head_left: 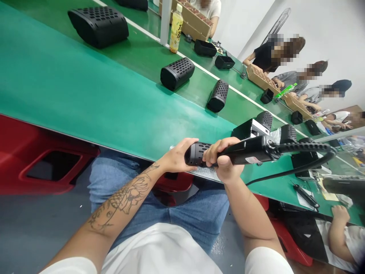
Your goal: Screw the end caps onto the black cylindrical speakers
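Note:
My left hand (177, 156) is wrapped round one end of a black perforated housing (195, 153), near the front edge of the green table (137, 118). In my right hand (228, 161) is a black corded electric screwdriver (249, 149), with my fingers closed about its body. The tool lies nearly level and points left toward the housing. Its tip is hidden behind my fingers and the housing. From its back end a thick black cable (309, 146) loops off to the right. A black box with a silver face (252, 128) stands just beyond the tool.
More perforated housings, one large (98, 27) and two smaller (177, 73) (218, 95), stand farther up the table. A yellow drink bottle (176, 28) is by a white post (165, 23). Co-workers sit across at cardboard trays (262, 80). A co-worker's hand (340, 215) rests at right.

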`<action>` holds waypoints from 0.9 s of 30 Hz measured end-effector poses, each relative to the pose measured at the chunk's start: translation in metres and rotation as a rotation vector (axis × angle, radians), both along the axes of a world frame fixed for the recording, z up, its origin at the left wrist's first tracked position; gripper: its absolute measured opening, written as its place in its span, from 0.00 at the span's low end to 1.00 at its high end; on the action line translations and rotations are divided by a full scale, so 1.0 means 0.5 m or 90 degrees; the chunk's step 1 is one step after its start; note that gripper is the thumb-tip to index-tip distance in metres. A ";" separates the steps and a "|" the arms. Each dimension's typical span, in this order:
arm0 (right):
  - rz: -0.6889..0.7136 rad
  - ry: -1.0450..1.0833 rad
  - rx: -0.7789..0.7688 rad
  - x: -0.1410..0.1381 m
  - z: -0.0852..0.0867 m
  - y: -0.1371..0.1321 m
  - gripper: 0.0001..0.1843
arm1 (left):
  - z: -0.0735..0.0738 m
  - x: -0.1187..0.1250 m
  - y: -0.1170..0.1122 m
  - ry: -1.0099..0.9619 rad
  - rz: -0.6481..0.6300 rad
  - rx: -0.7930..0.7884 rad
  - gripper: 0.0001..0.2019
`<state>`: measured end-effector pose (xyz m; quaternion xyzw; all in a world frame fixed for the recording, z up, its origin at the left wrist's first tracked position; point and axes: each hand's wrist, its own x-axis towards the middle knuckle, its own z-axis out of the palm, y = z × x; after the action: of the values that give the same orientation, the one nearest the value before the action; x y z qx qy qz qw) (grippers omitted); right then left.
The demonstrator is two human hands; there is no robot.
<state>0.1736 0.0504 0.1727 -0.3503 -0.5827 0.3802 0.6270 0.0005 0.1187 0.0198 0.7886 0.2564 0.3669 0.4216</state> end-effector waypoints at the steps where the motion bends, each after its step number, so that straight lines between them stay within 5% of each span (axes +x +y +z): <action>1: 0.011 -0.007 -0.011 0.003 -0.007 0.000 0.28 | 0.000 0.000 0.000 0.001 0.001 0.002 0.57; 10: 0.130 0.015 -0.021 0.009 -0.036 0.003 0.26 | -0.006 0.003 0.001 0.007 -0.005 0.028 0.59; 22: 0.143 0.004 -0.027 0.003 -0.078 0.009 0.30 | 0.006 -0.008 0.002 0.065 -0.004 0.041 0.63; 27: 0.148 0.017 0.031 0.003 -0.030 0.005 0.29 | 0.014 -0.048 0.024 0.088 -0.033 0.044 0.57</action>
<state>0.1751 0.0527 0.1574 -0.2595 -0.6203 0.4407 0.5947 -0.0234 0.1305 0.0265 0.8325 0.2520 0.3090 0.3846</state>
